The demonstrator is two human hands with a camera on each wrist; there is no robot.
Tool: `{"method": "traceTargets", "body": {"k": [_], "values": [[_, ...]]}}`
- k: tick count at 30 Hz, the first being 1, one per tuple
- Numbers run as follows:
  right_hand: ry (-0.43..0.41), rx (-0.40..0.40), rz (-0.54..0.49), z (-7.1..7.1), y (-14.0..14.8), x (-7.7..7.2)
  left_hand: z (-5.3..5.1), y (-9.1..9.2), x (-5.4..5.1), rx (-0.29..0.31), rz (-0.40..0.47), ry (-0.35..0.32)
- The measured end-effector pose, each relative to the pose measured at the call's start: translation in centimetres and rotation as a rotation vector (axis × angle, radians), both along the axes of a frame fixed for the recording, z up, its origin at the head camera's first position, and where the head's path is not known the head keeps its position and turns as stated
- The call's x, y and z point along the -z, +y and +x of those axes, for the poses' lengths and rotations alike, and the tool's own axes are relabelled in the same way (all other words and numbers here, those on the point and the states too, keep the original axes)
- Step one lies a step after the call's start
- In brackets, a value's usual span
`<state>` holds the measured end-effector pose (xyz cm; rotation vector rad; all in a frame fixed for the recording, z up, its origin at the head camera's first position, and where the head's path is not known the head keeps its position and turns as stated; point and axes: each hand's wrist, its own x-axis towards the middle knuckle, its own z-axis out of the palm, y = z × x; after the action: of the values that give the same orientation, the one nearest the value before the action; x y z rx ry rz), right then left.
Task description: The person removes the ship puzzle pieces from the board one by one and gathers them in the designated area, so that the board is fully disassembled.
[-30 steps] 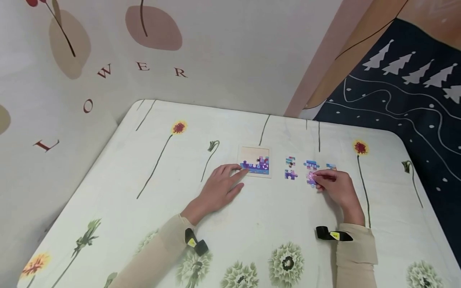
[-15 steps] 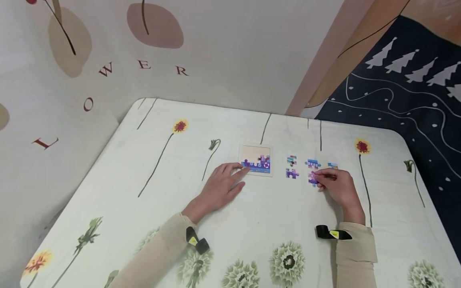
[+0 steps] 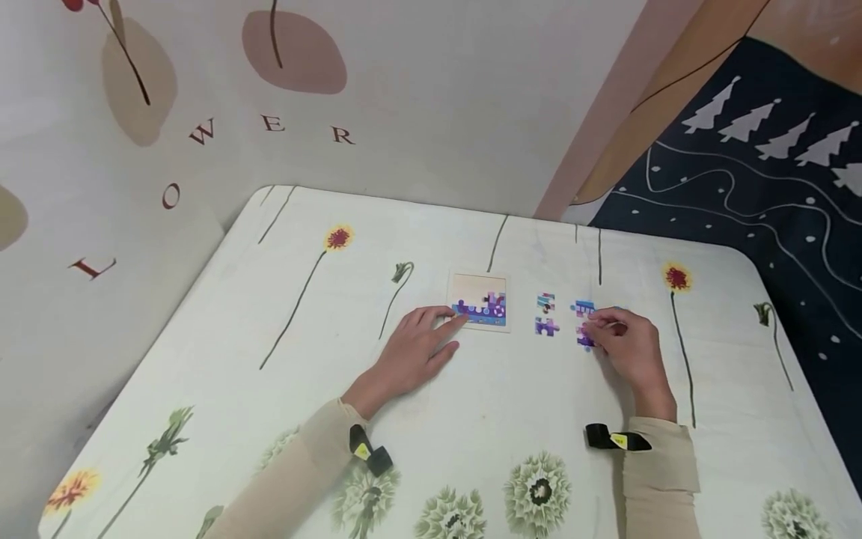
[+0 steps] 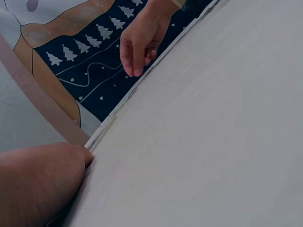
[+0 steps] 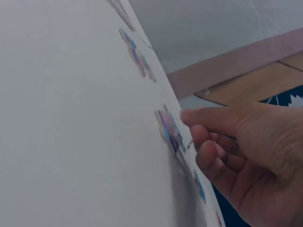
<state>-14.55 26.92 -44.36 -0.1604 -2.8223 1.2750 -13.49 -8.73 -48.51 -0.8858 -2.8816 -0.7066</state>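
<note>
Puzzle tray (image 3: 474, 285), one, square, pale-rimmed; lies flat at mid tabletop (image 3: 471, 404), left of the loose pieces. Contents: joined purple and blue pieces (image 3: 480, 310) along the lower part, rising higher at the right side; upper part shows bare backing.

Left hand (image 3: 414, 353), one: fingers extended, thumb spread away from them; fingertips rest on the lower left corner of the tray.

Loose pieces, to the right of the tray: two at the nearer column, an upper piece (image 3: 545, 302) and a lower piece (image 3: 545, 326), just beside each other; two at the next column, a blue piece (image 3: 583, 308) and, below it, a purple piece (image 3: 584, 337) partly covered by fingertips in the head view. One further piece (image 5: 200, 188), blue, lies farther along, near the right hand.

Right hand (image 3: 628, 352), one: fingers loosely bent, tips near one another, over the second column; in the right wrist view they stand apart from the pieces.

Wrist straps, two, black with yellow labels: left strap (image 3: 370, 451), right strap (image 3: 618, 437). Sleeves, beige.
</note>
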Motion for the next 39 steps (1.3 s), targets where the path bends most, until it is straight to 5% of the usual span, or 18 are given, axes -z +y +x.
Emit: {"method": "traceTargets", "body": {"k": [9, 27, 39], "values": [[0.077, -0.087, 0.014, -1.3, -2.8, -0.6, 0.1, 0.1, -0.2, -0.003, -0.017, -0.017], [0.005, -0.266, -0.072, -4.5, -10.5, 0.0, 0.1, 0.0, -0.1, -0.005, -0.047, -0.002], [-0.075, -0.271, -0.088, -5.5, -12.6, -0.2, 0.1, 0.0, -0.1, -0.008, -0.068, -0.003]]}}
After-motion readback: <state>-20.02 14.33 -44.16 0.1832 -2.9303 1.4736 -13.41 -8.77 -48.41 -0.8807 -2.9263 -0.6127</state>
